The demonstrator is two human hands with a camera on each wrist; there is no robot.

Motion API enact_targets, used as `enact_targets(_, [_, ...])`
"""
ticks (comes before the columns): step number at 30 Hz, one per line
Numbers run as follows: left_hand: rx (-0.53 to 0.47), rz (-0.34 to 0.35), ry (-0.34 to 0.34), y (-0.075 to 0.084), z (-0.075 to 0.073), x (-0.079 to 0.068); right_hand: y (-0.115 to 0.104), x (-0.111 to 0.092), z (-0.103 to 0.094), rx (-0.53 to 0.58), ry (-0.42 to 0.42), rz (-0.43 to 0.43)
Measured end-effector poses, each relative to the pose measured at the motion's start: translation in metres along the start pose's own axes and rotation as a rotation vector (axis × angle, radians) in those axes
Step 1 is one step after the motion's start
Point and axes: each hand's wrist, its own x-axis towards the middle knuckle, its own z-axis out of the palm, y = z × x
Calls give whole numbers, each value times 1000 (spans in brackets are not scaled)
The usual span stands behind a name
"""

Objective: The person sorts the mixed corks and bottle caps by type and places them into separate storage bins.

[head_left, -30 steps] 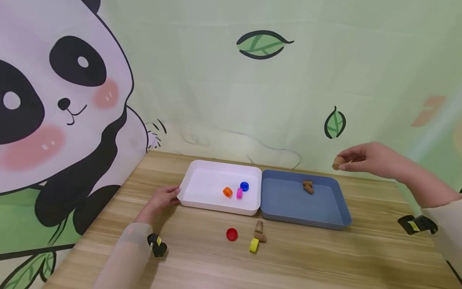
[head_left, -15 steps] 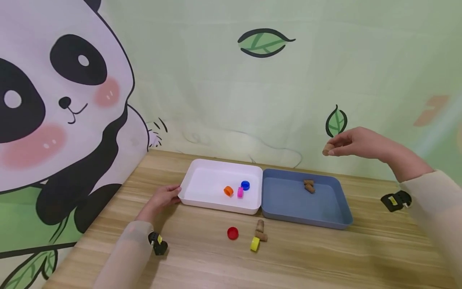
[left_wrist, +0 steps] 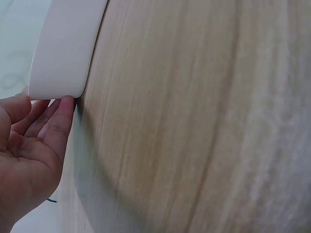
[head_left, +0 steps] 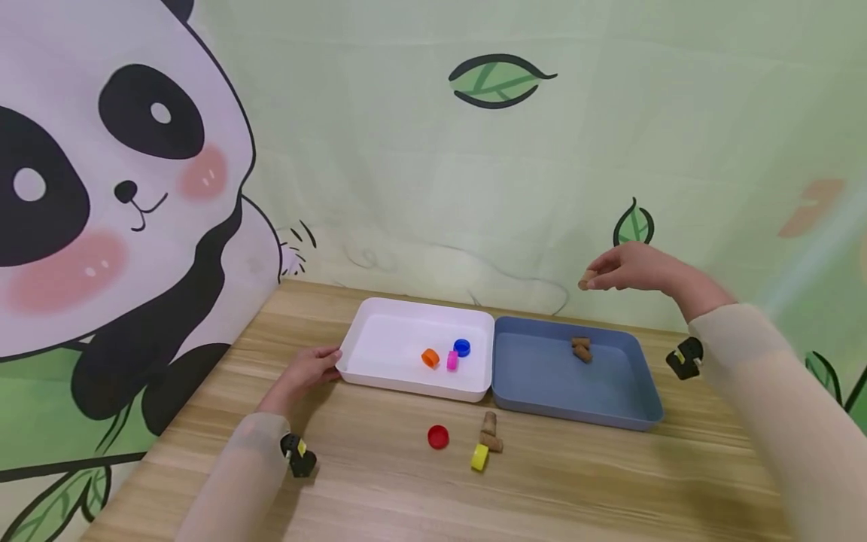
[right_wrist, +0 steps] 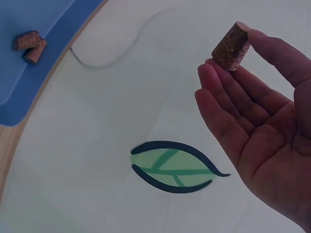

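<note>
In the head view my right hand is raised above the far edge of the blue-grey tray. It pinches a brown cork between thumb and fingertips, as the right wrist view shows. Two more corks lie inside that tray. At the left end of the white tray, my left hand holds the end wall, thumb up by the rim and fingertips lower against the side. An orange cap, a pink cap and a blue cap sit in the white tray.
In front of the trays a red cap, a yellow cap and two corks lie on the wooden table. The trays stand side by side. A printed panda backdrop rises right behind the table.
My right hand has moved left with the cork, rising at first, from beyond the blue-grey tray's right side to above its far edge. The left hand stays at the white tray.
</note>
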Motion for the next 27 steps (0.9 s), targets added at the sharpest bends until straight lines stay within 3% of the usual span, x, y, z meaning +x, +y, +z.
enact_targets(7, [8,0,11,4,-1,4,6,20,14,52,-9,-1])
enact_targets(17, [28,15,6,10,-3,6,12,49,42,44,-4,9])
enact_targets(27, [51,16,-4,0,-3,4,25,68,86,10,-17,56])
